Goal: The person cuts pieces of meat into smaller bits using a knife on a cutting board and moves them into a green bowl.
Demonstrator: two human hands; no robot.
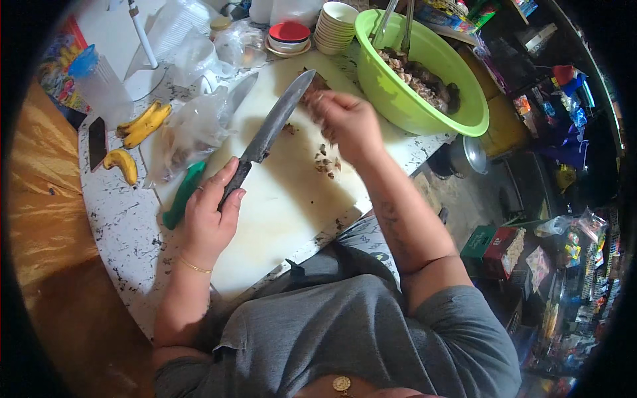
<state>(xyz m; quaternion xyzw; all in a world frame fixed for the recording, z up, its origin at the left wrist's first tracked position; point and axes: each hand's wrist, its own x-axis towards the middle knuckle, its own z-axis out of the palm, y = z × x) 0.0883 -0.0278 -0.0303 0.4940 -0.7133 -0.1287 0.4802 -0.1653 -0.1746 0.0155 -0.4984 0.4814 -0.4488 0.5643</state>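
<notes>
My left hand (pixel 211 206) grips the black handle of a large kitchen knife (pixel 281 117), its blade slanting up and right above a white cutting board (pixel 268 209). Beside the blade is my right hand (pixel 348 119), blurred and with bent fingers; whether it holds anything cannot be told. Behind its fingers a brown piece of meat (pixel 317 82) lies on the board. Small chopped bits (pixel 326 166) are scattered lower on the board. Chopped meat (pixel 418 79) fills part of a green plastic basin (pixel 371 74), where metal utensils lean. A green-handled knife (pixel 185 194) lies left, partly under a plastic bag (pixel 194 129).
Bananas (pixel 144 124) and a phone (pixel 98 144) lie at the left of the speckled table (pixel 119 214). Stacked cups (pixel 336 27), a red-topped bowl stack (pixel 288 37) and a white stand (pixel 144 82) are at the back. Packaged goods crowd the right side.
</notes>
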